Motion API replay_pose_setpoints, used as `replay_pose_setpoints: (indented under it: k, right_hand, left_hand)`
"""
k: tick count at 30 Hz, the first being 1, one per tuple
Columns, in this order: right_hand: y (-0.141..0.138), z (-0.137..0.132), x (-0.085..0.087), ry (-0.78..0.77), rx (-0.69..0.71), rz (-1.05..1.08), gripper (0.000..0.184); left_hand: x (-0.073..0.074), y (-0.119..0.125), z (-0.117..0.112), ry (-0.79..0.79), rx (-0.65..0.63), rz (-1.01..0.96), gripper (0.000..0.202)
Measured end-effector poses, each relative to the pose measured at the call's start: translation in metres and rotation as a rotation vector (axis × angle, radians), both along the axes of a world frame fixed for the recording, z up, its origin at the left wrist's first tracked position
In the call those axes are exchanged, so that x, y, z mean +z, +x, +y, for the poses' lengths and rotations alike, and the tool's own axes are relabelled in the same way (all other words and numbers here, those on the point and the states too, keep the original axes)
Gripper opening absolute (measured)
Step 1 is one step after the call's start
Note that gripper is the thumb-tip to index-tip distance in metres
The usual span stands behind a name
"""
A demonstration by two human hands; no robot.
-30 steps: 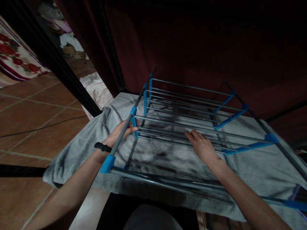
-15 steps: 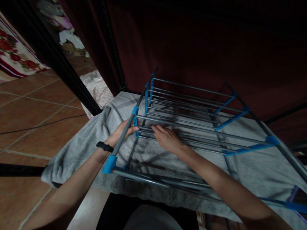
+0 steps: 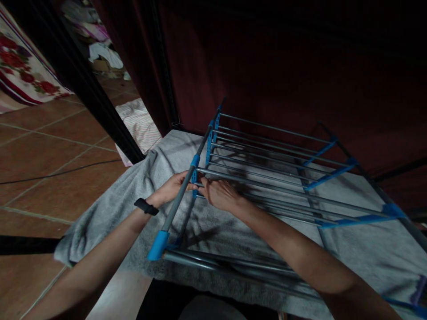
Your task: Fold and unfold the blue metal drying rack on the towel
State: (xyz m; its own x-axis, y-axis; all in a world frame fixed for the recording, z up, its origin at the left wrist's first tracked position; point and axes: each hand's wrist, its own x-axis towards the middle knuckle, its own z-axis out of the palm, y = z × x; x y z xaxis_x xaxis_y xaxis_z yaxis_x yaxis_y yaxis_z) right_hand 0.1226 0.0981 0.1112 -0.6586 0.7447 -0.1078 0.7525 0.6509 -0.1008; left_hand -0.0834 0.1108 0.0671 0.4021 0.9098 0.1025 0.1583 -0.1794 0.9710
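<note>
A folding drying rack of grey metal rods with blue plastic joints stands in front of me. A grey towel is draped over its lower level and hangs off the left side. My left hand, with a black band on the wrist, is closed around the rack's left side bar near a blue joint. My right hand rests on the near rods just right of that joint, fingers curled onto a rod. The two hands almost touch.
A dark red curtain hangs close behind the rack. A black post runs diagonally at the left, with a striped cloth on the terracotta tile floor beside it. A floral fabric lies far left.
My right hand has slid leftward along the rods from the rack's middle to the left joint beside my left hand. My left hand has kept its hold on the side bar.
</note>
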Motion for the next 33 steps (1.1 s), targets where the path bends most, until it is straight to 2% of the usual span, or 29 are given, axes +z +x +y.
replay_pose_setpoints:
  k: [4, 10, 19, 22, 28, 33]
  right_hand:
    - [-0.002, 0.001, 0.003, -0.007, -0.013, 0.005, 0.042]
    - [0.003, 0.010, -0.003, -0.012, 0.010, 0.018, 0.043]
    - [0.001, 0.012, -0.007, 0.025, -0.008, 0.015, 0.042]
    - [0.002, 0.012, -0.008, 0.034, -0.012, 0.028, 0.040]
    - [0.001, 0.016, -0.011, 0.010, -0.026, 0.041, 0.037]
    - [0.003, 0.010, -0.014, 0.063, 0.000, 0.096, 0.035]
  left_hand:
    - [-0.002, 0.003, 0.000, 0.001, 0.045, -0.007, 0.042]
    - [-0.012, 0.008, 0.003, 0.060, 0.167, 0.012, 0.033]
    - [-0.015, 0.008, -0.002, 0.113, 0.179, 0.050, 0.026]
    - [-0.023, 0.005, -0.001, 0.115, 0.169, 0.081, 0.030]
    - [-0.050, 0.002, 0.006, 0.134, 0.155, 0.038, 0.035]
    - [-0.055, 0.003, 0.010, 0.142, 0.146, 0.007, 0.037]
